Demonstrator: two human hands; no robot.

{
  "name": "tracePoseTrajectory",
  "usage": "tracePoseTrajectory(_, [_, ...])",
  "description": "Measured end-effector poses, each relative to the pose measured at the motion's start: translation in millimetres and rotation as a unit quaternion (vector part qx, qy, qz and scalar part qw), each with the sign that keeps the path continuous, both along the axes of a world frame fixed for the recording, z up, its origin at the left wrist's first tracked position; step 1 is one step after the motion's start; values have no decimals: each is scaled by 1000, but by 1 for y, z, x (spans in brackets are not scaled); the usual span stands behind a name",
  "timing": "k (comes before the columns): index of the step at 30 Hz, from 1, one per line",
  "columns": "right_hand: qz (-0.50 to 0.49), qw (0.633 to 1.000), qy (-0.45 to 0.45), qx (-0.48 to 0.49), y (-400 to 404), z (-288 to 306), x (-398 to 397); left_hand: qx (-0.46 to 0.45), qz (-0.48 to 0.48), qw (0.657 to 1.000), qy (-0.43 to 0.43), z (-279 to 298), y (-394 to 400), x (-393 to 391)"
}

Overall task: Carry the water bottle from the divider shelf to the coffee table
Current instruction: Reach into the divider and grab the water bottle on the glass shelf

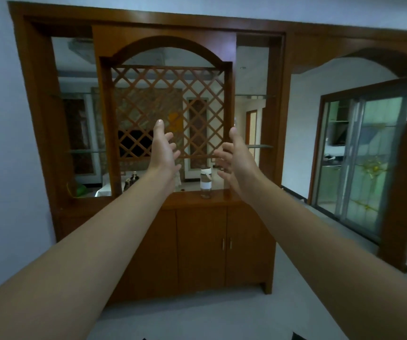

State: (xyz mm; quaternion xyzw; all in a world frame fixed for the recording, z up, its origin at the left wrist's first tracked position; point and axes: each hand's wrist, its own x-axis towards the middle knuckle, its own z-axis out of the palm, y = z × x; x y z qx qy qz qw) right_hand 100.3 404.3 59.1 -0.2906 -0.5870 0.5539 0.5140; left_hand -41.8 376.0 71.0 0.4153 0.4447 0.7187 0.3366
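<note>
Wooden room divider (148, 28) fills the view: arched lattice panel in the centre, open side bays with glass shelves, cupboard doors below. Its countertop ledge (187, 196) sits at mid-frame. Sliding glass door (369, 153) at 3 o'clock; pale floor at 6 o'clock.

Water bottle (205, 183): clear body, white cap and white band, upright on the ledge, just below the lattice. From the frame centre it lies at about 6 o'clock, close in. Nothing touches it.

Left hand (164, 149): raised, palm turned inward, fingers spread wide, empty. It sits at roughly 10 o'clock from the bottle, well apart from it.

Right hand (236, 159): raised likewise, palm inward, fingers loosely splayed, empty. It sits at about 2 o'clock from the bottle, nearer than the left but not touching.

Judgement: both arms stretched forward with palms facing each other reads as an approach posture, hands held open to bracket the bottle before one closes on it. Task at its start; bottle not yet lifted.

Coffee table: not in view.

Risk: tall, narrow bottle, likely to tip if knocked sideways.
</note>
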Motion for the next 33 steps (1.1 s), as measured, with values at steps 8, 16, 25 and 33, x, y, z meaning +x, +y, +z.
tracePoseTrajectory(8, [-85, 996, -28, 25, 69, 20, -17, 1, -70, 997, -16, -6, 97, -7])
tracePoseTrajectory(16, [-105, 994, -24, 28, 140, 15, -1, -7, -86, 996, -38, -2, 181, -2])
tracePoseTrajectory(25, [-110, 994, -5, 11, 234, 9, 63, -45, -97, 994, -20, -7, 269, 65])
tracePoseTrajectory(33, [-105, 994, 21, 36, 315, 28, 113, -11, -87, 995, 48, 29, 338, 136])
